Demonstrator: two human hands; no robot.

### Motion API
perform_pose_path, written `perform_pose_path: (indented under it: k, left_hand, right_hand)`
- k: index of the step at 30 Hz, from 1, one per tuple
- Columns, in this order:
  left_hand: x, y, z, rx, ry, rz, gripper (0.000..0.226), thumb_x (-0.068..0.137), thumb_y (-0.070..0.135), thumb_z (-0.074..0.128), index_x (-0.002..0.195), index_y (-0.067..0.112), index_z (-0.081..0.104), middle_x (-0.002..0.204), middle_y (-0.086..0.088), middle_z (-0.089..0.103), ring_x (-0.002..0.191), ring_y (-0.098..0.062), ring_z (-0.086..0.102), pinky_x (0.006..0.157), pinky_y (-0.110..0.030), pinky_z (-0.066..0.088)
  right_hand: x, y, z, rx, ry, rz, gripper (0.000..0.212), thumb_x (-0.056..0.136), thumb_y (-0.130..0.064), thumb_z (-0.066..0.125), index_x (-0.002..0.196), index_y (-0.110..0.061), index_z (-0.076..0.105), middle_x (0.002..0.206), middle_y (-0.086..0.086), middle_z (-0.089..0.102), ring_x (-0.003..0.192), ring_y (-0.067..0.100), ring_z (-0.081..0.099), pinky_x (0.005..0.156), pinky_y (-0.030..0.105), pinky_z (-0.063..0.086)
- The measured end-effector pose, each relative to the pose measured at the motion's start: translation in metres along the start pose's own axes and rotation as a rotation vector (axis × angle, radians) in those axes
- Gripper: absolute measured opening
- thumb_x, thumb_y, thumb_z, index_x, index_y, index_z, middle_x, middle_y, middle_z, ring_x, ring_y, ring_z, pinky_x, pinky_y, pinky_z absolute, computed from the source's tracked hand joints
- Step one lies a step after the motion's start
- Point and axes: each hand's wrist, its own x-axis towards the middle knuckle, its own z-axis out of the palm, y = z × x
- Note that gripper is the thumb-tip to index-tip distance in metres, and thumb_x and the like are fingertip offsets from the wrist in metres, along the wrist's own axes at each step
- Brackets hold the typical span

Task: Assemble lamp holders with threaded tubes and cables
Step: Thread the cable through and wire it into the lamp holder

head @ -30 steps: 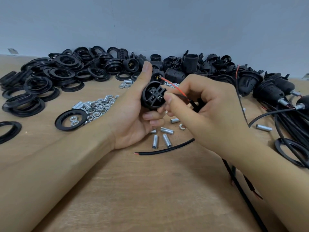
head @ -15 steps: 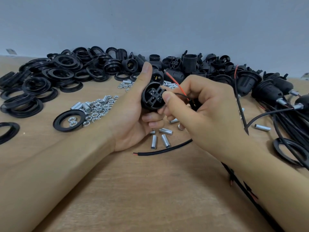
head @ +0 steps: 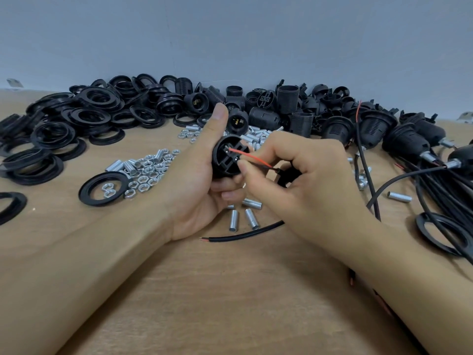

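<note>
Here, above the wooden surface (head: pixel 230 290), we gripped a black lamp holder (head: pixel 227 157) in the left hand (head: pixel 202 180), thumb upright along its side and fingers curled beneath, its terminal face turned toward us. The right hand (head: pixel 302 180) pinched the cable's black wire (head: pixel 258 165) between thumb and forefinger, close to the terminals, while the red wire (head: pixel 249 156) already reached one slot. We judged the chief risk to be the fine wire end bending or splaying against the terminal's edge instead of entering, since it was held a little behind its tip. A tug on the cable might also have drawn the red wire out of its slot. Loose threaded tubes (head: pixel 242 217) and nuts (head: pixel 146 172) lay below.
</note>
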Motion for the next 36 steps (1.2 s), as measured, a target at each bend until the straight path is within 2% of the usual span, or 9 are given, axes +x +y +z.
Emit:
perform_pose_path:
  k: [5, 9, 11, 15, 22, 24, 29, 32, 36]
  left_hand:
    - [0.0, 0.003, -0.001, -0.027, -0.067, -0.031, 0.068, 0.092, 0.071, 0.036, 0.063, 0.012, 0.054, 0.05, 0.0, 0.043, 0.055, -0.018, 0.009, 0.052, -0.027, 0.017]
    - [-0.001, 0.002, 0.0, -0.015, -0.072, -0.027, 0.069, 0.092, 0.071, 0.035, 0.06, 0.013, 0.055, 0.049, 0.001, 0.043, 0.05, -0.014, 0.014, 0.051, -0.027, 0.019]
    - [0.0, 0.002, 0.0, -0.023, -0.082, -0.023, 0.067, 0.093, 0.07, 0.034, 0.071, 0.01, 0.054, 0.05, 0.001, 0.043, 0.047, -0.011, 0.018, 0.051, -0.027, 0.02]
    - [-0.001, 0.004, 0.0, -0.001, -0.119, -0.014, 0.062, 0.094, 0.069, 0.037, 0.089, 0.009, 0.053, 0.057, 0.001, 0.041, 0.046, -0.01, 0.02, 0.052, -0.027, 0.021]
    - [-0.005, 0.002, 0.004, -0.002, -0.138, 0.154, 0.037, 0.099, 0.045, 0.047, 0.086, 0.011, 0.053, 0.07, -0.003, 0.046, 0.06, -0.015, 0.029, 0.06, -0.033, 0.022]
    - [-0.007, 0.003, 0.003, -0.027, -0.139, 0.169, 0.023, 0.094, 0.029, 0.052, 0.104, 0.008, 0.052, 0.084, -0.012, 0.048, 0.071, -0.019, 0.036, 0.06, -0.031, 0.028]
    - [-0.008, 0.004, 0.0, -0.057, -0.053, 0.146, 0.038, 0.083, 0.014, 0.054, 0.12, 0.006, 0.051, 0.105, -0.019, 0.047, 0.093, -0.033, 0.037, 0.078, -0.043, 0.03]
    - [-0.009, 0.004, -0.001, -0.037, -0.028, 0.168, 0.033, 0.081, 0.014, 0.054, 0.113, 0.005, 0.054, 0.098, -0.017, 0.049, 0.085, -0.03, 0.04, 0.073, -0.039, 0.03]
    - [-0.01, 0.004, -0.002, 0.009, -0.032, 0.219, 0.022, 0.078, 0.01, 0.055, 0.101, 0.01, 0.057, 0.09, -0.016, 0.057, 0.076, -0.022, 0.054, 0.07, -0.038, 0.033]
  right_hand:
    - [0.002, 0.0, -0.005, 0.183, 0.005, 0.161, 0.015, 0.086, -0.003, 0.068, 0.072, 0.001, 0.065, 0.064, 0.003, 0.068, 0.062, 0.015, 0.064, 0.058, 0.026, 0.049]
    - [0.002, -0.001, -0.005, 0.076, 0.003, 0.123, 0.017, 0.087, -0.006, 0.066, 0.072, 0.002, 0.062, 0.065, 0.009, 0.067, 0.062, 0.022, 0.063, 0.061, 0.038, 0.05]
    - [0.001, -0.002, -0.002, 0.028, 0.038, 0.123, 0.018, 0.087, -0.007, 0.066, 0.072, -0.001, 0.06, 0.063, 0.006, 0.066, 0.059, 0.017, 0.063, 0.057, 0.034, 0.05]
    - [0.002, -0.004, 0.001, 0.124, 0.145, 0.239, 0.02, 0.088, -0.006, 0.066, 0.07, -0.007, 0.056, 0.059, -0.004, 0.06, 0.055, -0.002, 0.056, 0.051, 0.008, 0.04]
    - [0.005, -0.004, -0.002, 0.457, 0.12, 0.397, 0.023, 0.091, 0.003, 0.061, 0.07, 0.003, 0.052, 0.053, 0.007, 0.06, 0.045, 0.002, 0.061, 0.04, 0.012, 0.044]
    - [0.007, 0.001, -0.003, 0.41, 0.131, 0.433, 0.021, 0.091, -0.003, 0.063, 0.073, 0.004, 0.054, 0.053, 0.002, 0.062, 0.046, 0.008, 0.061, 0.042, 0.018, 0.045]
    - [0.006, 0.005, -0.004, 0.186, 0.104, 0.314, 0.02, 0.089, -0.01, 0.066, 0.07, -0.005, 0.06, 0.058, 0.006, 0.063, 0.051, 0.022, 0.059, 0.045, 0.034, 0.047]
    - [0.005, 0.001, -0.004, 0.068, 0.083, 0.226, 0.02, 0.089, -0.012, 0.066, 0.071, -0.005, 0.063, 0.059, 0.007, 0.061, 0.052, 0.025, 0.057, 0.049, 0.04, 0.045]
    - [0.009, 0.003, -0.01, 0.215, 0.027, 0.35, 0.019, 0.089, -0.009, 0.067, 0.071, -0.002, 0.063, 0.064, 0.013, 0.065, 0.05, 0.027, 0.059, 0.043, 0.036, 0.048]
